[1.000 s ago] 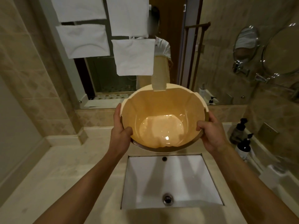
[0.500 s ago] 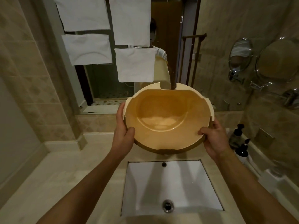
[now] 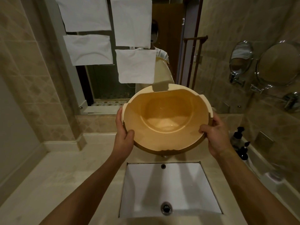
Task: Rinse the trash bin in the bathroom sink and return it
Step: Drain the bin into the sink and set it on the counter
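Bin (image 3: 165,120) now tipped farther toward mirror (image 3: 100,82), unlabelled.

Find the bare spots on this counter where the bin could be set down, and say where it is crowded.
Widest free patch: the counter left of the sink, bordered by the left wall and the tiled pillar. The strip behind the sink, below the mirror, is bare but narrow. Crowded: right of the sink, where pump bottles stand along the wall. Both hands hold the bin.
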`<state>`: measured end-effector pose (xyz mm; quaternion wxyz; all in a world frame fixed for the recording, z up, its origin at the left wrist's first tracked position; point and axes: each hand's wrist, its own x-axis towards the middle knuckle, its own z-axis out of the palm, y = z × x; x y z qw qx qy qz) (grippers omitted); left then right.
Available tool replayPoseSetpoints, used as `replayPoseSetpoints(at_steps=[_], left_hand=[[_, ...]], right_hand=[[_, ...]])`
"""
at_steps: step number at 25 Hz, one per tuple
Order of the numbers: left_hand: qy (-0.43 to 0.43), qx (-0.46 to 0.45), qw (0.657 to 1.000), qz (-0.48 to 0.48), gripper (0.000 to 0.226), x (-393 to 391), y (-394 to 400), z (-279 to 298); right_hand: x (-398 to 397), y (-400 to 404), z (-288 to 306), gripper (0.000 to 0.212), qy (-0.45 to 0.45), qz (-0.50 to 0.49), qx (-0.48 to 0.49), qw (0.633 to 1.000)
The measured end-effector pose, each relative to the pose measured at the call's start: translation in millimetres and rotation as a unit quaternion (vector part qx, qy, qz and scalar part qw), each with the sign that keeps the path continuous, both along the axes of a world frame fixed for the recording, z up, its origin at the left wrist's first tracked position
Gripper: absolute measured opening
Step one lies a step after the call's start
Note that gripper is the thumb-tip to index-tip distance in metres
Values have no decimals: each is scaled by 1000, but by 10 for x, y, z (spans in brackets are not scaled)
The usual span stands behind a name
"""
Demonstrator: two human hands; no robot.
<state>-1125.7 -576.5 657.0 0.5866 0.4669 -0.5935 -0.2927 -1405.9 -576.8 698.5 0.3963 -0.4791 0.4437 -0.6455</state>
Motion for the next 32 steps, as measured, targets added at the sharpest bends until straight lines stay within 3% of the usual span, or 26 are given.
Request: replayPoseSetpoints(at_steps=[7, 12, 16, 19, 22, 26, 32], left_hand=[[121, 156, 979, -43, 85, -37, -87, -47], [109, 237, 963, -71, 77, -98, -78, -67], [22, 275, 961, -6, 70, -130, -76, 89], [-63, 246, 966, 53, 61, -122, -73, 297], [-200, 193, 953, 120, 51, -101, -52, 510], [-367, 127, 902, 189, 56, -96, -9, 678], [-441, 63, 866, 228, 65, -111, 104, 769]], right_hand=[[78, -94, 274, 61, 201, -75, 1, 977], [44, -133, 345, 50, 218, -97, 31, 971], [-55, -154, 309, 25, 194, -98, 73, 973], [-125, -152, 211, 7, 132, -87, 136, 978], [-163, -164, 31, 16, 67, -46, 218, 973], [-125, -208, -281, 26, 27, 7, 265, 964], [-2, -273, -573, 34, -31, 64, 275, 959]])
